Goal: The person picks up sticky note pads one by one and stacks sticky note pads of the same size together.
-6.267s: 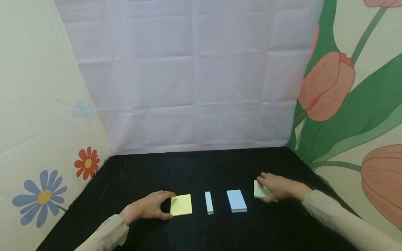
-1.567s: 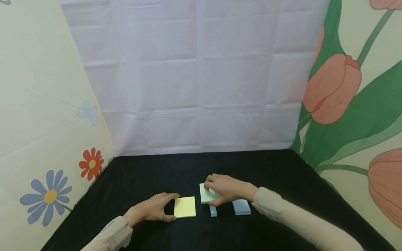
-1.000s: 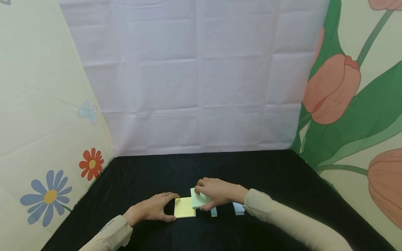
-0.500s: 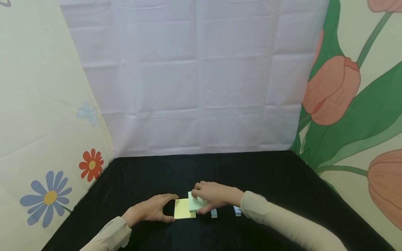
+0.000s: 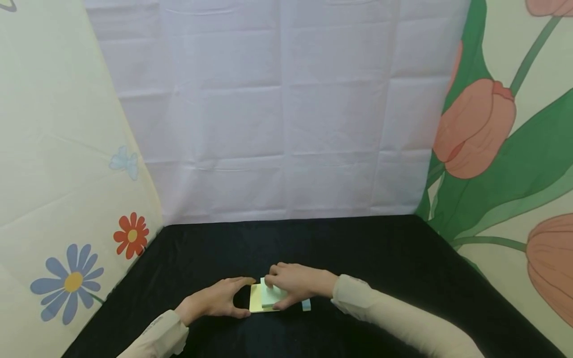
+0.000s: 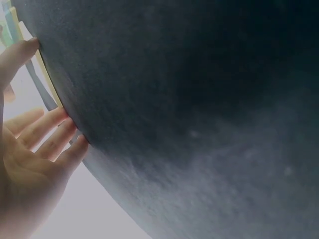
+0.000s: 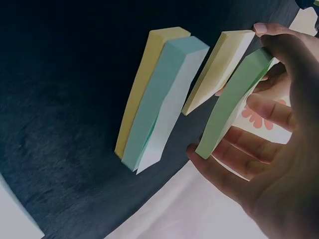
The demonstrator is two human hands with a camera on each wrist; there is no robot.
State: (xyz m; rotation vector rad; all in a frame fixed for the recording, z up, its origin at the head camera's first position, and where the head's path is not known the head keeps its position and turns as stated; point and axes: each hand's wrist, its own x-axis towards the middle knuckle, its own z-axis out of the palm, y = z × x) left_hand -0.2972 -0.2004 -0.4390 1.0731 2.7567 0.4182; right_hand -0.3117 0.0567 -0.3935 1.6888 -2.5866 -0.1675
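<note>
My left hand (image 5: 219, 300) holds the left side of a yellow sticky note pad (image 5: 255, 301) on the black tabletop, thumb at the near corner and fingers at the far one. With my right hand (image 5: 293, 284) I grip a light green sticky note pad (image 5: 268, 297) by its opposite edges. It overlaps the yellow pad in the head view. In the right wrist view, the green pad (image 7: 234, 104) is tilted, with a gap between it and the yellow pad (image 7: 219, 69). The left wrist view shows the left fingers (image 6: 52, 132) along the yellow pad's edge.
A narrow blue sticky note pad (image 5: 306, 305) with a yellow layer (image 7: 149, 84) beneath it lies just right of the yellow pad. My right sleeve (image 5: 385, 311) covers the place where a wider blue pad lay. White cloth (image 5: 282, 124) hangs behind the black table (image 5: 201, 248).
The green pad has been lifted from the far right and carried left in my right hand to over the yellow pad. My left hand stays put. The wider blue pad became hidden.
</note>
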